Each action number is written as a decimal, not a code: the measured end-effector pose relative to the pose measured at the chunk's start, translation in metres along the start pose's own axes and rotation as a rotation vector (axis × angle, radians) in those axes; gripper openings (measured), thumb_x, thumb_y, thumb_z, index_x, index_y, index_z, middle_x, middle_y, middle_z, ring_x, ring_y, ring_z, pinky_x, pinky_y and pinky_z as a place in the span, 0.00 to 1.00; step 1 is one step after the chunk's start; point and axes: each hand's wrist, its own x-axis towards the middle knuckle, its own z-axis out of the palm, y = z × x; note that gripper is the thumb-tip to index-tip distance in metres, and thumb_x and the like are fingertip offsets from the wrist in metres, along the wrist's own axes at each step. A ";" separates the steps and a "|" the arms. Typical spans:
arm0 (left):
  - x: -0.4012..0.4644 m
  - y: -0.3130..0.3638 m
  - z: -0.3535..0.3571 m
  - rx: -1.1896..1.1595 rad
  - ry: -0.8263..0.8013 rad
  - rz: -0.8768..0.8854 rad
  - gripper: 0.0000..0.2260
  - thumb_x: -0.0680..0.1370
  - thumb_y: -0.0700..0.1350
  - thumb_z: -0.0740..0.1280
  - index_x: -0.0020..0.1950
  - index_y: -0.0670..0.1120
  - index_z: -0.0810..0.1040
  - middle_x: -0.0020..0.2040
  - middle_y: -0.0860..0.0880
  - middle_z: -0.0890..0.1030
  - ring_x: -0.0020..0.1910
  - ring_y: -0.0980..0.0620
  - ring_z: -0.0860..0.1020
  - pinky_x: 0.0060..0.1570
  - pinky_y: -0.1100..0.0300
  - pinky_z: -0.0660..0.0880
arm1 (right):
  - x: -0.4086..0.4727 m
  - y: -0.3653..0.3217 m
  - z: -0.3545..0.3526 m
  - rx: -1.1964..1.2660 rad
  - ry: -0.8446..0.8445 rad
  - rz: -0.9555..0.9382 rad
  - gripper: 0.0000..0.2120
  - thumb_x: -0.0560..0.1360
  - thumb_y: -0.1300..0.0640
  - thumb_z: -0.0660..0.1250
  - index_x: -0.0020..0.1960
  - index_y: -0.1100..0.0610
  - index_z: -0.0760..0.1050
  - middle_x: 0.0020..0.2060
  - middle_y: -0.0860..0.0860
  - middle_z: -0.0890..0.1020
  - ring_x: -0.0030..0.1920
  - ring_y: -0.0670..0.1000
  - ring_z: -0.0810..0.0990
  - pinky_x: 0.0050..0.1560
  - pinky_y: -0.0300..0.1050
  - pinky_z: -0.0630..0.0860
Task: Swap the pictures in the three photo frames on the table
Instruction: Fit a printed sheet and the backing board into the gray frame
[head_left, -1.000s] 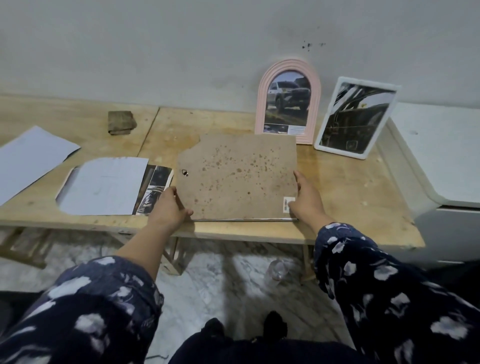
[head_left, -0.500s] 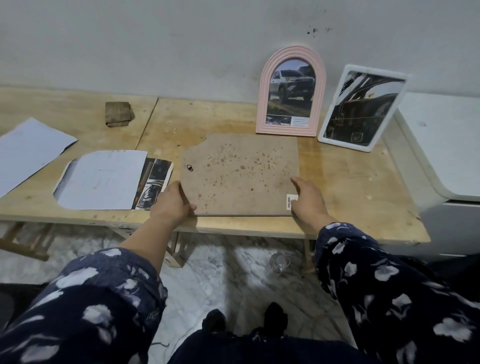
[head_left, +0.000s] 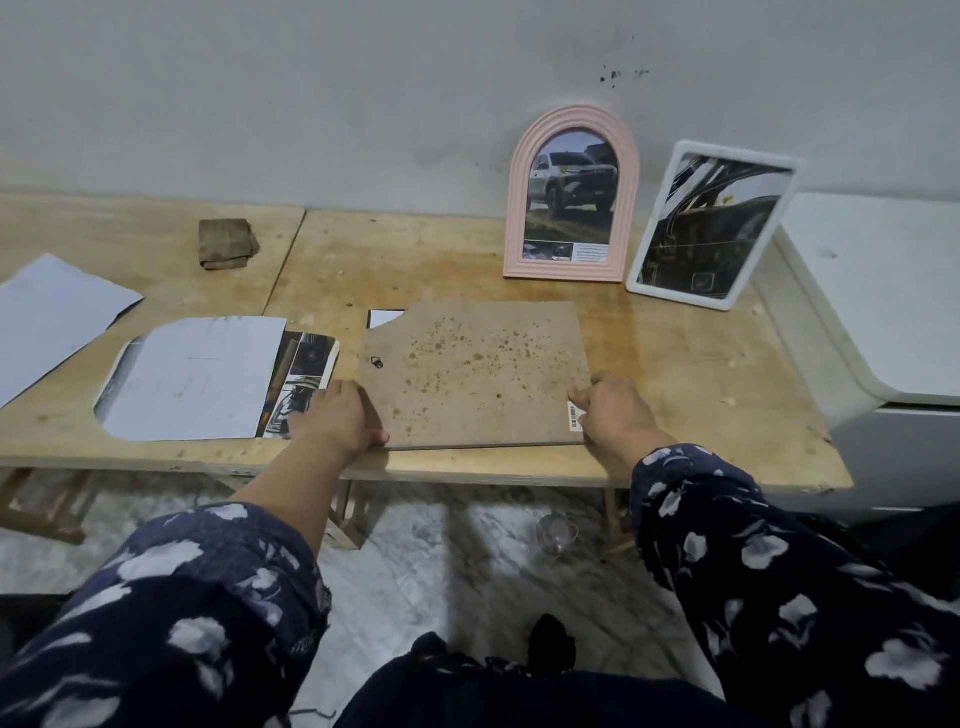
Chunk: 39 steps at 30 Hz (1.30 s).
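A brown backing board (head_left: 475, 374), speckled with dark spots, lies flat near the front edge of a wooden table (head_left: 701, 374). It is the back of a photo frame lying face down, with a small metal hanger ring near its left side and a barcode sticker at its near right corner. A white corner of paper peeks out from under the board's far left, where a notch is cut away.

The left hand (head_left: 337, 418) grips the board's near left corner, fingers curled over the edge. The right hand (head_left: 615, 410) holds the near right corner by the sticker, fingers bent; whether they wrap under the edge cannot be told from this angle.

Behind the board, leaning upright against the wall, stands a pink arched frame (head_left: 571, 195) showing a pickup truck. Just right of it leans a white rectangular frame (head_left: 709, 223) with a dark car-interior picture.

Left of the board lies a car photo (head_left: 306, 384) partly covered by a white arch-cut sheet (head_left: 195, 376). Farther left lies another white sheet (head_left: 52, 317). Behind these, well apart from the board, sits a folded brown cloth (head_left: 226, 243).
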 end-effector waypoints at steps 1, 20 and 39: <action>0.002 0.003 -0.003 0.035 0.000 0.033 0.38 0.70 0.56 0.75 0.72 0.47 0.59 0.73 0.48 0.62 0.73 0.45 0.61 0.66 0.40 0.65 | 0.000 -0.001 -0.004 -0.038 -0.018 -0.017 0.16 0.81 0.56 0.58 0.67 0.53 0.74 0.70 0.53 0.67 0.69 0.57 0.64 0.64 0.53 0.70; 0.056 0.049 -0.042 0.599 -0.185 0.284 0.57 0.58 0.58 0.81 0.78 0.56 0.49 0.71 0.49 0.62 0.69 0.47 0.66 0.62 0.49 0.69 | 0.031 -0.019 -0.043 -0.370 -0.202 -0.197 0.37 0.66 0.49 0.76 0.71 0.51 0.65 0.65 0.52 0.70 0.69 0.56 0.65 0.74 0.66 0.40; 0.080 0.098 -0.034 0.605 -0.173 0.427 0.49 0.73 0.38 0.69 0.78 0.51 0.34 0.78 0.49 0.35 0.78 0.46 0.43 0.74 0.45 0.56 | 0.064 -0.012 -0.056 -0.322 -0.258 -0.266 0.43 0.56 0.37 0.78 0.65 0.50 0.64 0.65 0.47 0.72 0.67 0.54 0.67 0.70 0.66 0.29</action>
